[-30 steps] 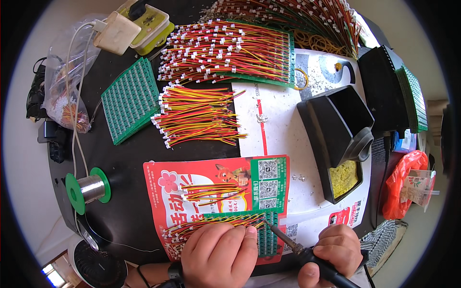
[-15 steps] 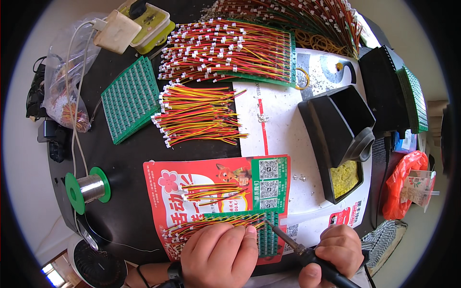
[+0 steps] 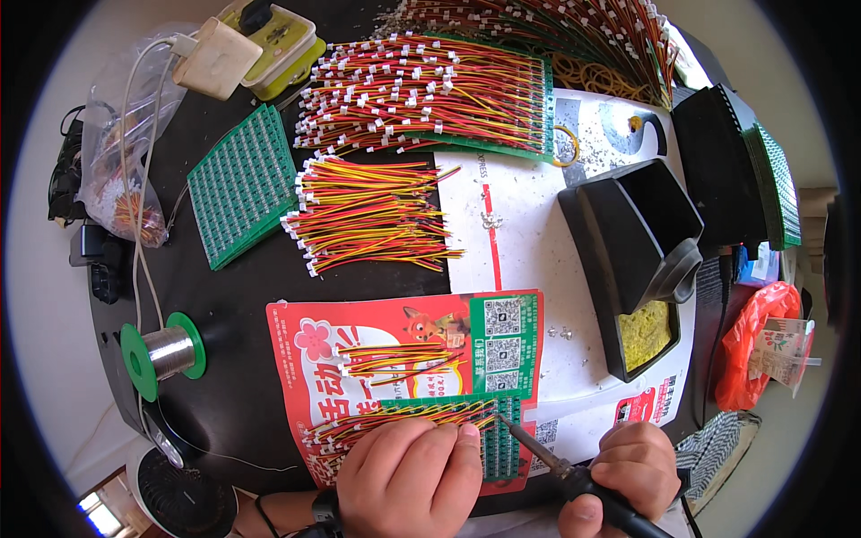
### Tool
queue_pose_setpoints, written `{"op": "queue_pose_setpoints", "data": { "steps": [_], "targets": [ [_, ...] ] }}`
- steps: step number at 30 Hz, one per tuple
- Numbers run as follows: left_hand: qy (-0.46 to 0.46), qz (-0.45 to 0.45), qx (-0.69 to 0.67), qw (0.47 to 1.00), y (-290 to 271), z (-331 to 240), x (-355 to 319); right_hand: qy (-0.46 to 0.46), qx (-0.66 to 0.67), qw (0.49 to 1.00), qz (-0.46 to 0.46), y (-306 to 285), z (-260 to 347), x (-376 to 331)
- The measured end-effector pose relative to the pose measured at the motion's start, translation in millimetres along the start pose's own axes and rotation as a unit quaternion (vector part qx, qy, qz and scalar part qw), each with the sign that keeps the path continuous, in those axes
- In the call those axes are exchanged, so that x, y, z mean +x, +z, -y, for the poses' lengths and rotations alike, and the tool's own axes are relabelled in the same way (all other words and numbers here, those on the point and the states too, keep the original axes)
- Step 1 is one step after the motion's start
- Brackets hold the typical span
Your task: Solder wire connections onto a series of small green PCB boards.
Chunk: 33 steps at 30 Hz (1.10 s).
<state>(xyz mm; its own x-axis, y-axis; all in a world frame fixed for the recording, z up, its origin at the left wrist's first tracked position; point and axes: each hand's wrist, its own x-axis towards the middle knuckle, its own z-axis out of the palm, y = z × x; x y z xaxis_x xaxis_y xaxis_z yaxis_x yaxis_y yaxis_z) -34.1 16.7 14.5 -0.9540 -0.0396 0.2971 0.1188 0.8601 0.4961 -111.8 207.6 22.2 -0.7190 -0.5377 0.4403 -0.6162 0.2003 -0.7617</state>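
Observation:
My left hand (image 3: 408, 480) presses down on a green circuit board (image 3: 498, 444) with several red and yellow wires (image 3: 395, 420) attached along its edge, lying on a red printed sheet (image 3: 377, 350). My right hand (image 3: 628, 475) grips a soldering iron (image 3: 547, 457) whose tip touches the board's top edge beside my left fingers. A few loose red and yellow wires (image 3: 399, 360) lie on the sheet just above.
A solder spool (image 3: 166, 350) with green rims sits at the left. A black iron stand with yellow sponge (image 3: 641, 323) is at the right. Bundles of wires (image 3: 372, 215), green boards (image 3: 242, 184), a power strip (image 3: 269, 36), a plastic bag (image 3: 126, 152) and a small fan (image 3: 179, 498) surround the work.

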Motion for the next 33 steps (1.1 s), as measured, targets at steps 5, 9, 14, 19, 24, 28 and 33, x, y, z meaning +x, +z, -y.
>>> {"op": "queue_pose_setpoints", "data": {
  "steps": [5,9,14,19,24,28,33],
  "targets": [
    [-0.004,0.000,-0.001,1.000,0.7,-0.1,-0.8,-0.002,0.000,1.000,-0.016,0.9,-0.9,-0.3],
    [-0.004,0.001,0.003,1.000,-0.5,-0.7,-0.5,0.007,-0.004,1.000,0.002,1.0,1.2,1.3],
    [-0.003,0.003,0.000,1.000,-0.6,0.6,0.2,0.007,-0.009,1.000,0.000,1.6,0.4,0.4],
    [-0.011,-0.010,0.009,1.000,8.7,1.3,-4.4,0.005,-0.001,1.000,0.015,0.0,1.3,1.5],
    [-0.015,-0.020,0.011,1.000,9.4,1.8,-6.2,0.004,-0.003,1.000,0.012,-0.3,0.0,1.3],
    [-0.014,0.004,-0.005,1.000,-1.0,0.1,0.4,0.000,-0.007,1.000,0.012,-0.3,-0.6,1.9],
    [-0.012,0.008,-0.007,1.000,-1.5,0.5,0.7,-0.001,-0.001,1.000,0.006,2.0,-0.5,2.6]
  ]
}}
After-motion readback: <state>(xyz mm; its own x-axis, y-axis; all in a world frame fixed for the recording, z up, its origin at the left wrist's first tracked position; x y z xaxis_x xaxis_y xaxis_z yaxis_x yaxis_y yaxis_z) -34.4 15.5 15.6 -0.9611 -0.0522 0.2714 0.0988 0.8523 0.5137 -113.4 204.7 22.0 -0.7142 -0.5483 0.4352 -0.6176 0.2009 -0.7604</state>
